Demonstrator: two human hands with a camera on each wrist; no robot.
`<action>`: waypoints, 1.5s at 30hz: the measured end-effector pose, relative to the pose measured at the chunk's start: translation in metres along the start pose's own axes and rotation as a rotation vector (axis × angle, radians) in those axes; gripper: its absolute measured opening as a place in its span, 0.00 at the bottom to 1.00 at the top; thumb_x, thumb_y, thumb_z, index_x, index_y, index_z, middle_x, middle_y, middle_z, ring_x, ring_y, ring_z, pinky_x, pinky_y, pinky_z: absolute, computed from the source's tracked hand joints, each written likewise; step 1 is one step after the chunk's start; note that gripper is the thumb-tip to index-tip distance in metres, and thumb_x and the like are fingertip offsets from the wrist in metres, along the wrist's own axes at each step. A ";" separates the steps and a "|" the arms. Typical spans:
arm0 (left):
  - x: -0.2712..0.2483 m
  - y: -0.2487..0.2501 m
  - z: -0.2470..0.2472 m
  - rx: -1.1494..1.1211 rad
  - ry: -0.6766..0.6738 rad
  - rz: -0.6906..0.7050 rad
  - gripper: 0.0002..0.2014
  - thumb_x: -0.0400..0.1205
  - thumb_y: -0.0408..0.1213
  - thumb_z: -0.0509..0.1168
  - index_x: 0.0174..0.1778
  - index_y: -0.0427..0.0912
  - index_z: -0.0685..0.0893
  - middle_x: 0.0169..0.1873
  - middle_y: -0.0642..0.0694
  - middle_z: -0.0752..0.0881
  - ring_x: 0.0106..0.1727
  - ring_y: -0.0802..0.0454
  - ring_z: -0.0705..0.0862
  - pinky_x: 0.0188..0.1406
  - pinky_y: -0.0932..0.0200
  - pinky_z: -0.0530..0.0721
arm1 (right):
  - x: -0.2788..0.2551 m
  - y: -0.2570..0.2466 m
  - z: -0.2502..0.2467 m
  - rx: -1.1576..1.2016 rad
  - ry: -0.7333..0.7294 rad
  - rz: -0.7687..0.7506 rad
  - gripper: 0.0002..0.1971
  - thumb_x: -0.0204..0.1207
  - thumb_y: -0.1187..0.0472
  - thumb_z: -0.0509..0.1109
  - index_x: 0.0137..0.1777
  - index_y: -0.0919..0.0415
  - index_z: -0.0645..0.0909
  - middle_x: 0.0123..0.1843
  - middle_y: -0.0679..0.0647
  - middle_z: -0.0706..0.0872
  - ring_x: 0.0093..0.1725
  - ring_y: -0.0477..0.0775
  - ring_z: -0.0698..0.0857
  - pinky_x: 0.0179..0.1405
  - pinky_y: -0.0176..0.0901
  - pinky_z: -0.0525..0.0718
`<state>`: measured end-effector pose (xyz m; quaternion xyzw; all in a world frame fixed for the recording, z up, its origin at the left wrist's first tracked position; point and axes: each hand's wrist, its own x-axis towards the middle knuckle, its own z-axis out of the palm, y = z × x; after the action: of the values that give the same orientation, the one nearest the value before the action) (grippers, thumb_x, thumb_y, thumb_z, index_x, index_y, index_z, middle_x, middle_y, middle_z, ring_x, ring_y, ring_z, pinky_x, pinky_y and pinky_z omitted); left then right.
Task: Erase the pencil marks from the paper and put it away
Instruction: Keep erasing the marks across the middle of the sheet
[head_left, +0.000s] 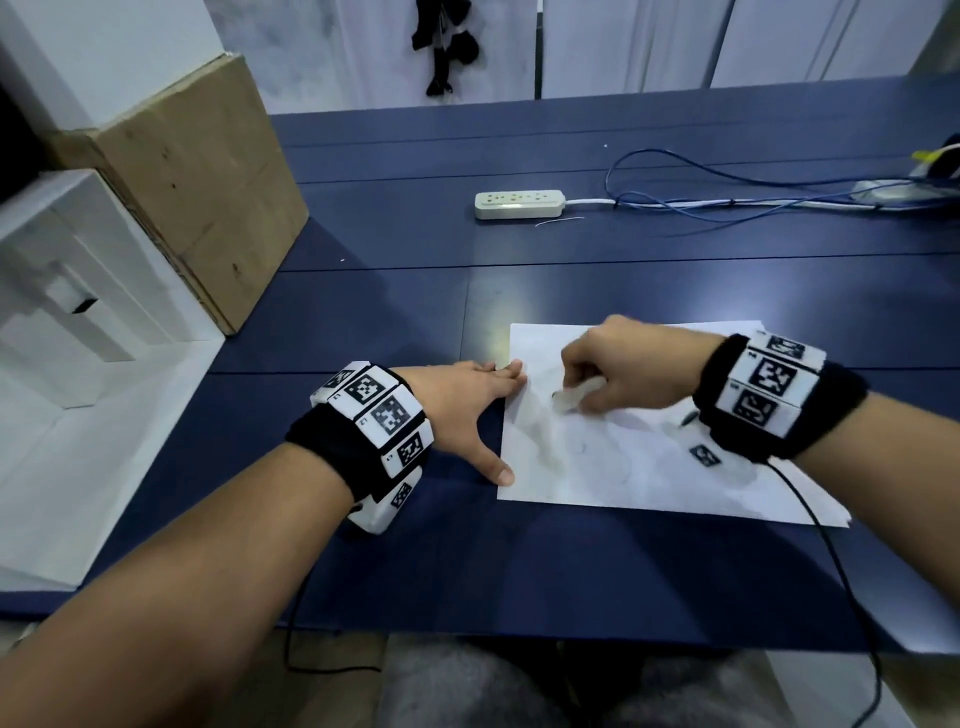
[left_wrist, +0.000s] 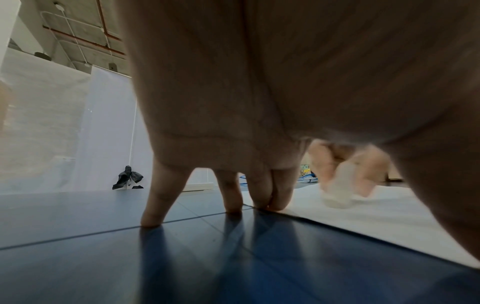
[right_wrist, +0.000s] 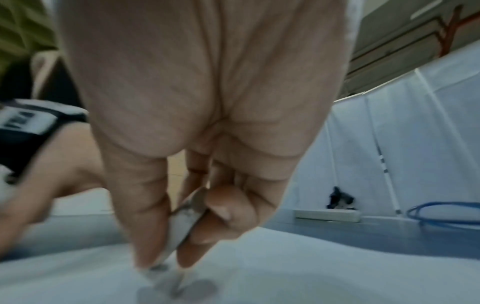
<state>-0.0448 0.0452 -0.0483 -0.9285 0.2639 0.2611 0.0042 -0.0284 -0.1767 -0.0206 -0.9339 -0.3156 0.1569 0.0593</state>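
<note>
1. The paper (head_left: 649, 457) lies flat on the dark blue worktop (head_left: 415, 312), near the front edge and right of centre, with faint grey pencil marks (head_left: 579, 447) across its middle.
2. The right hand (head_left: 623, 364) is over the left half of the sheet, fingers curled and pinching a white eraser (head_left: 574, 396) between thumb and fingertips; the right wrist view shows the eraser's (right_wrist: 182, 224) lower end down at the paper (right_wrist: 285, 267), with blurred grey smudges just beneath it.
3. The left hand (head_left: 462, 400) lies flat and spread, fingers straight, gripping nothing. Its thumb tip touches the sheet's left edge near the front corner, and its fingertips (head_left: 511, 370) reach the left edge near the far corner.
4. From the left wrist camera, the fingertips (left_wrist: 259, 197) press down right at the paper's (left_wrist: 363, 222) border, the little finger on bare worktop (left_wrist: 130, 257), and the eraser (left_wrist: 340, 191) shows blurred beyond them.
5. A small printed square marker (head_left: 705, 455) sits on the right part of the sheet, beside the right wristband (head_left: 769, 389).
6. Well beyond the paper, at the far centre, a white power strip (head_left: 519, 203) lies on the worktop, its cord running right among loops of blue cable (head_left: 727, 208).
7. At the left, a cardboard box (head_left: 202, 187) leans at the worktop's far-left edge, with a white shelf unit (head_left: 67, 270) beside it.
8. Something black (head_left: 447, 47) hangs against the white panels at the back.
9. Between the hands and the power strip the worktop is open; only the right forearm covers the sheet's right end.
</note>
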 end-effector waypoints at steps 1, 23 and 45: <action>-0.001 0.001 -0.001 -0.005 0.000 -0.001 0.62 0.66 0.69 0.73 0.87 0.49 0.44 0.85 0.60 0.43 0.85 0.54 0.46 0.84 0.51 0.54 | 0.002 0.005 -0.002 -0.014 0.042 0.029 0.10 0.72 0.54 0.75 0.51 0.54 0.85 0.47 0.47 0.88 0.49 0.52 0.84 0.45 0.43 0.80; -0.006 0.007 -0.001 0.000 -0.007 -0.008 0.51 0.67 0.72 0.70 0.82 0.71 0.49 0.85 0.62 0.42 0.85 0.53 0.45 0.78 0.29 0.56 | -0.017 -0.015 0.009 0.058 -0.137 -0.107 0.11 0.70 0.55 0.78 0.52 0.50 0.86 0.44 0.45 0.89 0.41 0.43 0.82 0.44 0.33 0.81; 0.001 0.012 0.000 0.014 0.045 -0.020 0.49 0.69 0.69 0.71 0.83 0.61 0.57 0.86 0.55 0.48 0.84 0.45 0.54 0.81 0.46 0.60 | -0.030 -0.024 0.016 0.059 -0.143 -0.170 0.08 0.72 0.57 0.76 0.49 0.51 0.84 0.39 0.42 0.86 0.34 0.36 0.78 0.34 0.25 0.73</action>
<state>-0.0500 0.0346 -0.0472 -0.9366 0.2566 0.2384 0.0071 -0.0699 -0.1751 -0.0230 -0.8879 -0.3925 0.2270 0.0774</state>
